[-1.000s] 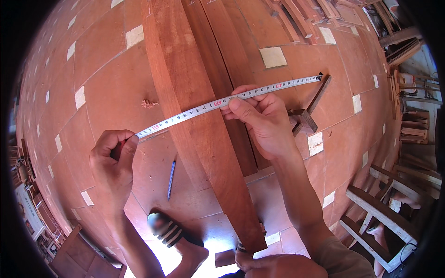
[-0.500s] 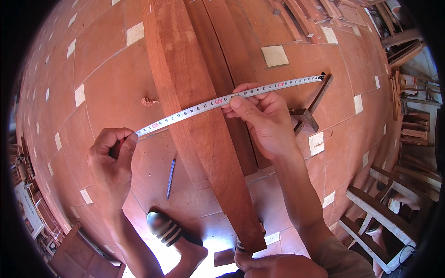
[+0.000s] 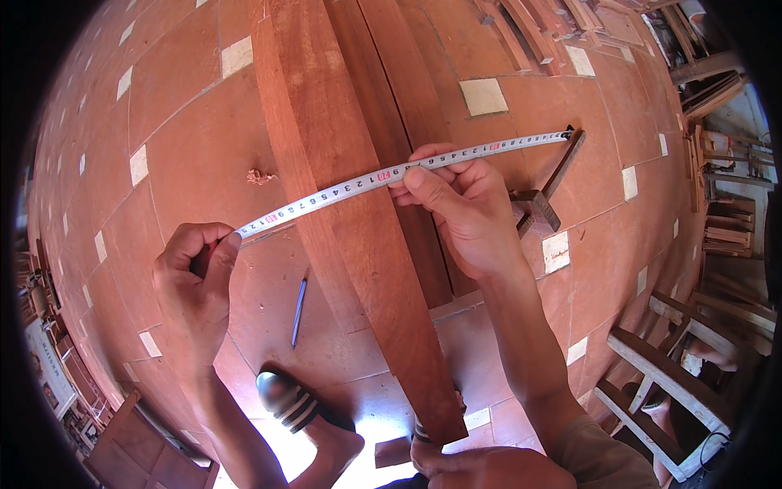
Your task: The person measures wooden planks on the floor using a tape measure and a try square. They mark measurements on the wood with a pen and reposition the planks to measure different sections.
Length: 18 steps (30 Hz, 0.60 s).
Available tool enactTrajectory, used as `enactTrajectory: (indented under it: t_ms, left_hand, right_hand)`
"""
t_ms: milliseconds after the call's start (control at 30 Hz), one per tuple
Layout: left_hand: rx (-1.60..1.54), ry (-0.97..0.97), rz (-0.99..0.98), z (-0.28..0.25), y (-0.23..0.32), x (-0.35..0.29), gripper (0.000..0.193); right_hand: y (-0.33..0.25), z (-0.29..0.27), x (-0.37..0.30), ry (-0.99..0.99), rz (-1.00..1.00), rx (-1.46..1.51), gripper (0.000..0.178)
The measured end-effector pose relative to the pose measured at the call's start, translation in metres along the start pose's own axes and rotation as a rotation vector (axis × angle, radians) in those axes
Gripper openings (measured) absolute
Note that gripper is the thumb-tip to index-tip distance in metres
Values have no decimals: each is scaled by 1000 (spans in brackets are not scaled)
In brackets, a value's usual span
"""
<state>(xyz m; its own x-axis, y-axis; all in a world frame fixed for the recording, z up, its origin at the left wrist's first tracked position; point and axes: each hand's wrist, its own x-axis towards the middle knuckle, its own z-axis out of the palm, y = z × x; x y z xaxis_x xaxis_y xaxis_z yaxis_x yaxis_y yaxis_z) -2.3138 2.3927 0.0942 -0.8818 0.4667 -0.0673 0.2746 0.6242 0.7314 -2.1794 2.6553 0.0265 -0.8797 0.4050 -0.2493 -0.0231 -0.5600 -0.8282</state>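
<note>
Head view: the left hand (image 3: 194, 273) pinches a tape measure (image 3: 346, 190) by its blade, the right hand (image 3: 463, 208) pinching it farther along, over a wooden beam (image 3: 366, 269). A loosened pinch could let the unsupported blade buckle. Beyond the beam's left edge, floor (image 3: 187, 147) offers room; rightward, a wooden tool (image 3: 538, 213) near the tip could snag it.

Your tape measure (image 3: 347, 190) looks like glossy metal, your beam (image 3: 358, 269) smooth-faced wood, and the pen (image 3: 300, 313) plastic.
</note>
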Motion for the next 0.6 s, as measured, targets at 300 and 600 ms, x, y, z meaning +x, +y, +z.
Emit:
enactTrajectory:
  t_ms: [300,600]
  left_hand:
    - [-245,-19,-208,-4,-5,-5,14]
    - [-635,175,-477,-8,-65,-36,23]
  right_hand:
    - [-41,-21,-25,298,-332,-989,41]
    - [-84,-156,-26,300,593,-1504,87]
